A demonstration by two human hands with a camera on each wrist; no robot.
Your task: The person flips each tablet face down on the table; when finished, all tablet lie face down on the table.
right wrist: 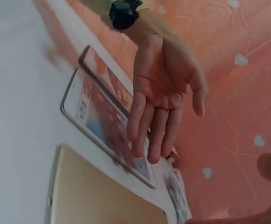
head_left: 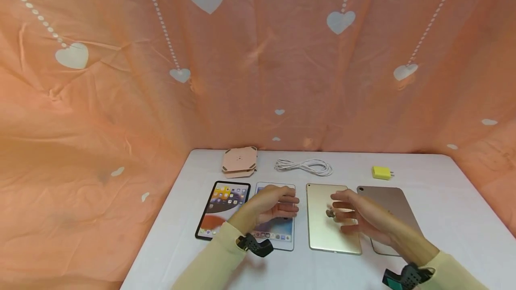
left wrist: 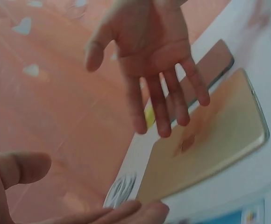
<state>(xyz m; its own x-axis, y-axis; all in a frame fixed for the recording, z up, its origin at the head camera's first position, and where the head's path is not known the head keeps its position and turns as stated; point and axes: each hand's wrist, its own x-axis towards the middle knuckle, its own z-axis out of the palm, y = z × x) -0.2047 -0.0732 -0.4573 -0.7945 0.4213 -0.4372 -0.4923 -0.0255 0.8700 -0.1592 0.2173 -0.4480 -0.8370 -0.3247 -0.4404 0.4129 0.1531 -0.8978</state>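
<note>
Both hands hang in the air above a white table, palms facing each other and holding nothing. My left hand (head_left: 274, 204) is over a white-framed tablet (head_left: 278, 237) with a lit screen. A black-framed tablet (head_left: 215, 223), also lit, lies just left of it. My right hand (head_left: 360, 215) hovers above a gold tablet (head_left: 322, 234) lying face down, partly covering it. Another face-down tablet, grey (head_left: 393, 198), lies to the right beneath that wrist. In the left wrist view the right hand (left wrist: 149, 56) has its fingers extended; so does the left hand (right wrist: 166, 88) in the right wrist view.
Along the back of the table (head_left: 435, 182) are a pinkish folded stand (head_left: 239, 160), a coiled white cable (head_left: 305, 166) and a yellow charger plug (head_left: 381, 172). An orange cloth (head_left: 262, 79) with white hearts rises behind the table and at both sides.
</note>
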